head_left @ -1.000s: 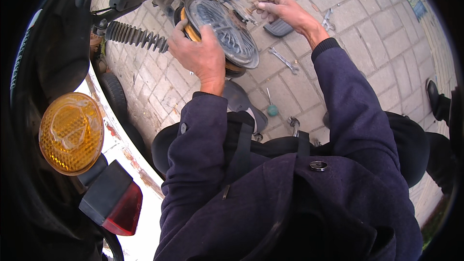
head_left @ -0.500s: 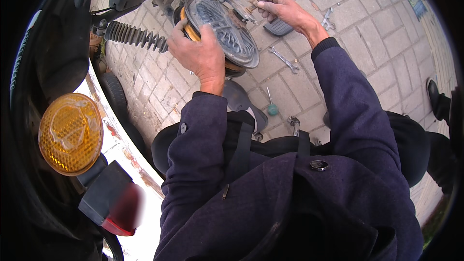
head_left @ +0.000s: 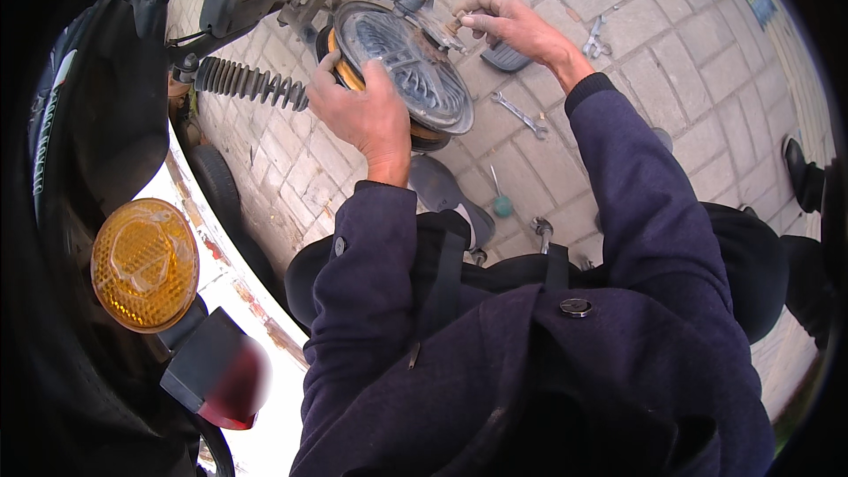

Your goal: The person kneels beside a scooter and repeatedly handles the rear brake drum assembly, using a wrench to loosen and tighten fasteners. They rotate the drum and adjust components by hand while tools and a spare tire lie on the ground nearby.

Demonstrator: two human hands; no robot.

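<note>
A grey, dusty wheel hub [head_left: 408, 60] with a ribbed round cover and a yellow-orange rim [head_left: 346, 69] sits tilted at the top centre. My left hand [head_left: 364, 108] grips its near-left edge, thumb over the cover and fingers around the rim. Beyond the hub's right side, my right hand [head_left: 512, 28] pinches a small rusty metal piece [head_left: 455, 24], which looks like a nut or bolt end, beside the metal arm by the axle. My fingers partly hide this piece, and I cannot tell whether it is attached.
Coil springs [head_left: 252, 84] stretch left of the hub. An open-end wrench [head_left: 519, 115], more wrenches [head_left: 596, 38], a dark pedal-like pad [head_left: 505, 56] and a green-handled screwdriver [head_left: 502, 205] lie on the paving. An orange reflector [head_left: 146, 265] and a red-and-black lamp [head_left: 216, 371] are at left.
The view has shifted slightly. My left hand keeps its hold on the rim. My right hand has turned a little, and the rusty piece at its fingertips shows more plainly.
</note>
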